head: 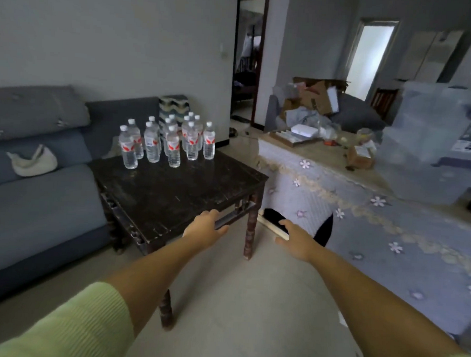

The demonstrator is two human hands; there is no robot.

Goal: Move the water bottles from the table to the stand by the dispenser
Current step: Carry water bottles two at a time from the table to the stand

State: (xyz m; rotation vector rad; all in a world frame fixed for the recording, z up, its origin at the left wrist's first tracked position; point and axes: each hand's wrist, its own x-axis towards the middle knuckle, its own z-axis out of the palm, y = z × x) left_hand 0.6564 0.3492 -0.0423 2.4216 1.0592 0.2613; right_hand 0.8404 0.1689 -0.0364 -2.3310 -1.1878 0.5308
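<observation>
— So, what do I have, left to right?

— Sofa (39, 196) on the left, then the dark desk (179, 192) with the bottles (166, 140) standing upright in a tight cluster at its far corner, caps on, all apparently full. None moved yet, I'd say; I can't pick out the stand or dispenser from here.

— And my hands?

— Left hand (203, 229) hovers by the desk's near edge, fingers (214, 214) loosely spread, holding nothing. Right hand (296, 240) is out over the floor, also relaxed and empty. Both well short of the bottles.

— How will they handle?

— Full, so fairly heavy each. Thin clear plastic should give under a squeeze and may be slick. I'd wrap round the labelled middle, outermost bottles first, since neighbours nearly touch and could topple.
</observation>
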